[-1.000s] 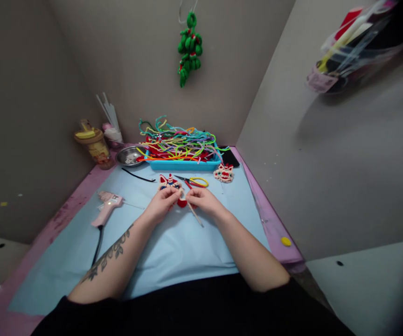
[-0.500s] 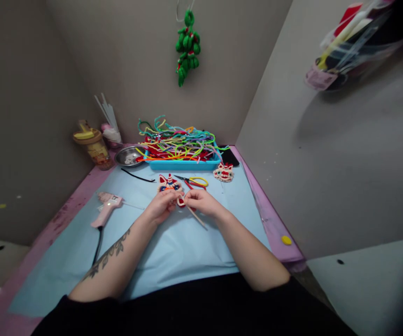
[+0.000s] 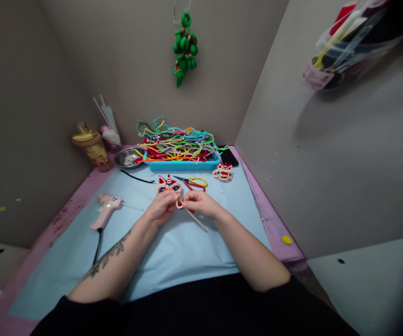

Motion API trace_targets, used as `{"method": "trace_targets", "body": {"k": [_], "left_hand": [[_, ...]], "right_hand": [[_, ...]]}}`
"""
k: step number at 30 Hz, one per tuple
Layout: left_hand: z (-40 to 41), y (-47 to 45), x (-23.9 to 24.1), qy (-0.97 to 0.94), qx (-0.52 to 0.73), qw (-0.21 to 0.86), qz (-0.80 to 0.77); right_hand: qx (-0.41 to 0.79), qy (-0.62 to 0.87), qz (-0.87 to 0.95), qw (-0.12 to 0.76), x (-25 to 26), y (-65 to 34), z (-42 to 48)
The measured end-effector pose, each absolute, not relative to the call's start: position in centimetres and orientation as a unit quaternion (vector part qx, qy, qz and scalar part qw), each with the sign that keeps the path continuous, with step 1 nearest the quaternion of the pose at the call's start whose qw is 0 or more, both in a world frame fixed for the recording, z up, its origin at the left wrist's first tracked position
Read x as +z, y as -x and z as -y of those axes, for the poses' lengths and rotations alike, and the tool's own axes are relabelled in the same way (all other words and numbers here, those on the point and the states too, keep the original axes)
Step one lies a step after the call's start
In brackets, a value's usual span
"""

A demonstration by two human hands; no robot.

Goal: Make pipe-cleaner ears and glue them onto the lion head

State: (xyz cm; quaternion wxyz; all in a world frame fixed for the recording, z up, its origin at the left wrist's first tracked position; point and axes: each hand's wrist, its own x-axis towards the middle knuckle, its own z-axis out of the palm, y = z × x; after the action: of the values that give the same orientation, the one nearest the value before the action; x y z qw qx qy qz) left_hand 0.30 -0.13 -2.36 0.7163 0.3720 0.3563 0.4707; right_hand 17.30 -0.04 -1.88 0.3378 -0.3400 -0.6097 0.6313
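A: What do the hands have?

B: The left hand (image 3: 163,206) has its thumb and fingers nearly closed, pinching a small red piece (image 3: 179,204) with a pale edge. The right hand (image 3: 201,204) has thumb and finger pressed together on a pale strip (image 3: 197,220), its loose end slanting near and right.

A: Where is that red piece?

B: Between the two hands, above the blue sheet (image 3: 201,261).

A: And the animal face (image 3: 169,184) just beyond?

B: The left fingers cover its near edge; whether they grip it, one cannot tell.

A: What lies around them?

B: Scissors (image 3: 196,182) just right of that face, a second face (image 3: 223,172) farther right, and a glue gun (image 3: 107,210) to the left. On the far side, a blue tray (image 3: 184,166) is heaped with colourful pipe cleaners (image 3: 180,142), a metal bowl (image 3: 118,161) at its left.
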Motion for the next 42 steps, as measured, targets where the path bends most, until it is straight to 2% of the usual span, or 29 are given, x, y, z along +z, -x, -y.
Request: {"method": "trace_targets", "body": {"k": [6,9,15,20,28,42], "left_hand": [[0.3,-0.2,-2.2,-0.378,0.475,0.713,-0.351],[0.3,0.0,-2.2,-0.401,0.465,0.696,-0.373],[0.5,-0.1,-2.3,-0.563,0.429,0.561,-0.429],[0.5,-0.2,-2.5,-0.595,0.429,0.494,-0.467],[-0.1,0.4,-3.2,-0.567,0.437,0.502,-0.484],[-0.1,0.2,-3.0,-0.539,0.471,0.507,-0.481]], "right_hand": [[0.627,0.346,0.611,0.339,-1.8,-17.4,0.0],[0.600,0.364,0.607,0.372,-1.8,-17.4,-0.1],[0.542,0.407,0.612,0.406,-2.0,-17.3,-0.2],[0.572,0.397,0.586,0.414,-2.6,-16.8,-0.2],[0.582,0.385,0.542,0.468,-3.0,-16.6,-0.3],[0.606,0.369,0.519,0.477,-3.2,-16.5,-0.5]]}}
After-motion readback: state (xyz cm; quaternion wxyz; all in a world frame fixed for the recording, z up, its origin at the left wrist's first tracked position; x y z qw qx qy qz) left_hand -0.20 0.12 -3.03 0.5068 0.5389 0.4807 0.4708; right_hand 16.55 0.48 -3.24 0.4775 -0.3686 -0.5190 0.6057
